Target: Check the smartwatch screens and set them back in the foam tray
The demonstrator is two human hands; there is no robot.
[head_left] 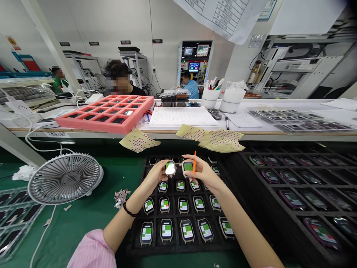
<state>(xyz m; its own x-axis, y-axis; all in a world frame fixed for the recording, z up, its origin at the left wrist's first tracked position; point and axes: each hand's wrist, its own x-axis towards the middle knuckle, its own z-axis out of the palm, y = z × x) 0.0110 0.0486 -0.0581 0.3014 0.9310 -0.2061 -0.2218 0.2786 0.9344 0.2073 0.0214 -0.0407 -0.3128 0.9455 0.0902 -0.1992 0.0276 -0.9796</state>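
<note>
My left hand (159,172) is closed around the edge of a smartwatch case (170,168), whose screen glows mostly white with some green. Close beside it, my right hand (202,172) grips a second smartwatch case (187,166) with a green and white screen. A thin orange stick (194,160) stands upright in the same right hand, between thumb and fingers. Both hands hover over the far part of a black foam tray (174,243), which holds rows of strapless smartwatches (166,230) with lit green and white screens. My forearms cover part of the tray's sides.
A grey fan (65,178) stands on the green mat (108,223) at left, near small scraps (121,197). Another black tray (279,219) of watches lies at right. The shelf ahead carries a pink foam tray (122,126), papers (184,116) and hanging yellow sticker sheets (223,140). Co-workers sit beyond.
</note>
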